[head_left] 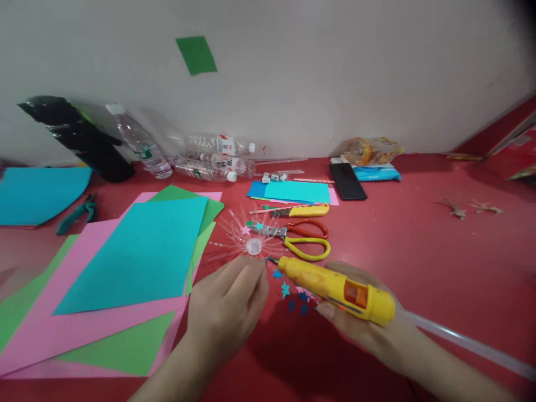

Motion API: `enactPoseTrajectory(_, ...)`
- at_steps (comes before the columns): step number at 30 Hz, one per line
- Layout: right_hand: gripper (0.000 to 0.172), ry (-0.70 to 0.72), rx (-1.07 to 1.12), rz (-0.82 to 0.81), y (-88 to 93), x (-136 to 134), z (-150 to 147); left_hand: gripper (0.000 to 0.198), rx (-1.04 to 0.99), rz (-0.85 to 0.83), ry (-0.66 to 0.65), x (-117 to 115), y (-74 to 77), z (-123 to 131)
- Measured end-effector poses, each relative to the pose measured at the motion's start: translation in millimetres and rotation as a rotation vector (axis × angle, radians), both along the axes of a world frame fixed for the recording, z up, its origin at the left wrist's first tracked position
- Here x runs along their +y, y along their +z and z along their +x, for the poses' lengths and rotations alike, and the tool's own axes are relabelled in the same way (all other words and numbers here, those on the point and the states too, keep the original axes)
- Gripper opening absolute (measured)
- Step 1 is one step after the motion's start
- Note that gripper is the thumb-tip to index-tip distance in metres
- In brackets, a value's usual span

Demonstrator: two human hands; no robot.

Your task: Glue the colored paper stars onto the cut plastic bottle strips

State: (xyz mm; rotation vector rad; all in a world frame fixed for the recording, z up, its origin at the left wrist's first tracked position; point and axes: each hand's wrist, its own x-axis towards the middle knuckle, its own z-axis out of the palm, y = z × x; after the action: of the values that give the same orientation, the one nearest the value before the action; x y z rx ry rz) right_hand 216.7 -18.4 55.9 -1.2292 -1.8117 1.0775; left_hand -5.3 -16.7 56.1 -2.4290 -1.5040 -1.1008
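My right hand (368, 329) grips a yellow glue gun (337, 288) with a clear glue stick trailing to the right; its nozzle points left at a clear plastic flower cut from a bottle top (251, 237). My left hand (228, 304) is closed in a pinch just below that flower's white cap; what its fingertips hold is too small to name. Small paper stars (288, 290) in blue and pink lie on the red table between my hands.
Red-and-yellow scissors (307, 240) and a yellow utility knife (299, 211) lie behind the flower. Sheets of teal, pink and green paper (134, 257) cover the left. Plastic bottles (209, 162), a black phone (347, 181), teal pliers (79, 212) and snack packets stand near the wall.
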Motion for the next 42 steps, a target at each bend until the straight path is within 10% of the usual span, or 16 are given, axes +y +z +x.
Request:
enactPoseTrajectory(8,0.025,-0.264,0.150,-0.260,-8.0,33,30,0.011,-0.533,-0.412,0.099,2,5.0,-3)
enactPoseTrajectory(30,0.046,-0.195,-1.110,0.042,-28.5,63,28,0.023,-1.057,-1.120,-0.068,10,0.3,1)
enactPoseTrajectory(37,0.021,0.140,-0.525,0.819,26.8,40,-9,0.023,-1.128,-1.205,-0.074,10,3.1,1)
enactPoseTrajectory(42,0.009,0.343,-0.346,0.877,34.8,47,-30,0.024,-1.194,-1.303,-0.159,11,8.5,0)
